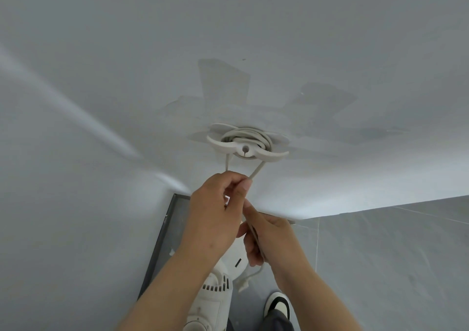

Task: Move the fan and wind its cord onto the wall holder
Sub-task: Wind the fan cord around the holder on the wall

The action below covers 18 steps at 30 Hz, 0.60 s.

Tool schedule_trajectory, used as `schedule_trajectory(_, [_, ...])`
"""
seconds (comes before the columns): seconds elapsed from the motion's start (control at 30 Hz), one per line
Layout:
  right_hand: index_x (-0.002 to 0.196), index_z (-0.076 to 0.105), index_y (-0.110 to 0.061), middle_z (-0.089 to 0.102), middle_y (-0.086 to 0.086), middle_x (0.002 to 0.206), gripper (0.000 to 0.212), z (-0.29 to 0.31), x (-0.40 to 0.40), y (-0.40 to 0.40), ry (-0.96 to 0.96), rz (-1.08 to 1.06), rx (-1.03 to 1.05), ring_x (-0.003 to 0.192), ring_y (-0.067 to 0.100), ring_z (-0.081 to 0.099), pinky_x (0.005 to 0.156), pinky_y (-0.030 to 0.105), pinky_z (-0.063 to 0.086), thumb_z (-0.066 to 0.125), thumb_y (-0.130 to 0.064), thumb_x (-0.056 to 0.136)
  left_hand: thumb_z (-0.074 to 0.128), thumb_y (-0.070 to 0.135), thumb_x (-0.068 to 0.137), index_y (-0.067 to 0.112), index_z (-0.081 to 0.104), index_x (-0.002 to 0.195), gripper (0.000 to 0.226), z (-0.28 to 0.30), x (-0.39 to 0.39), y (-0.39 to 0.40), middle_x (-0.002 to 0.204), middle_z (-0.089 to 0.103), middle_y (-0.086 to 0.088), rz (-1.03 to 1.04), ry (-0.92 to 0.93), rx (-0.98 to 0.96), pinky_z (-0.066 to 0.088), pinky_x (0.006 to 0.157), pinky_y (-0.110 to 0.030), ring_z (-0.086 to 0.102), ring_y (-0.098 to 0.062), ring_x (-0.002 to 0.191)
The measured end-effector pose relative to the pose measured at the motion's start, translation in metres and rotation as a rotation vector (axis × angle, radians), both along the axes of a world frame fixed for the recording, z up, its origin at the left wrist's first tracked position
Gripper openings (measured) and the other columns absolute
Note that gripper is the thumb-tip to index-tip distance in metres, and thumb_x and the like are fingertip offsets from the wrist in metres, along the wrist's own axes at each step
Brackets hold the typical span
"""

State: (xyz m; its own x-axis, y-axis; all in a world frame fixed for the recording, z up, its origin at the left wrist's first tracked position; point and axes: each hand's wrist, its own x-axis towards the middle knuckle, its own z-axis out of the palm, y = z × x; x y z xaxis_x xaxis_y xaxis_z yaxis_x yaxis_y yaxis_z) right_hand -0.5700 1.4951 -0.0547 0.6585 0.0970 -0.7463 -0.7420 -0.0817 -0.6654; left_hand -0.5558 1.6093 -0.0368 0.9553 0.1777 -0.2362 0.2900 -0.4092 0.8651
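Observation:
A white winged wall holder (pixel 247 149) is fixed to the pale wall (pixel 127 64), with several turns of the beige cord (pixel 243 136) wound around its hub. Two cord strands (pixel 256 172) run down from the holder into my hands. My left hand (pixel 218 211) pinches the strands just below the holder. My right hand (pixel 269 239) sits lower and grips the cord's tail, whose plug end (pixel 243 283) dangles beneath it. The white fan (pixel 213 297) stands on the floor under my arms, partly hidden by them.
A dark-framed panel (pixel 162 242) leans against the wall base at the left. Grey floor tiles (pixel 380 267) spread to the right. My black-and-white shoe (pixel 278 305) is beside the fan.

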Motion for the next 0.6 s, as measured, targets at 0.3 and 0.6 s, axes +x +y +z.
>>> schedule_trajectory(0.3, [0.07, 0.068, -0.01, 0.062, 0.002, 0.049, 0.036, -0.015, -0.022, -0.015, -0.171, 0.092, -0.058, 0.046, 0.015, 0.05, 0.054, 0.024, 0.041, 0.058, -0.036, 0.093, 0.046, 0.03, 0.099, 0.024, 0.058, 0.091, 0.016, -0.004, 0.005, 0.006, 0.079, 0.07, 0.011, -0.009, -0.018, 0.0, 0.045, 0.065, -0.005, 0.064, 0.003, 0.076])
schedule_trajectory(0.6, [0.069, 0.064, -0.014, 0.063, -0.001, 0.054, 0.038, -0.039, -0.044, -0.047, -0.255, 0.264, -0.19, 0.05, 0.005, 0.053, 0.059, 0.019, 0.041, 0.048, -0.037, 0.095, 0.059, 0.024, 0.093, 0.033, 0.054, 0.09, 0.01, 0.004, 0.007, 0.034, 0.084, 0.063, 0.01, 0.187, -0.188, -0.114, 0.045, 0.064, -0.009, 0.059, 0.0, 0.071])
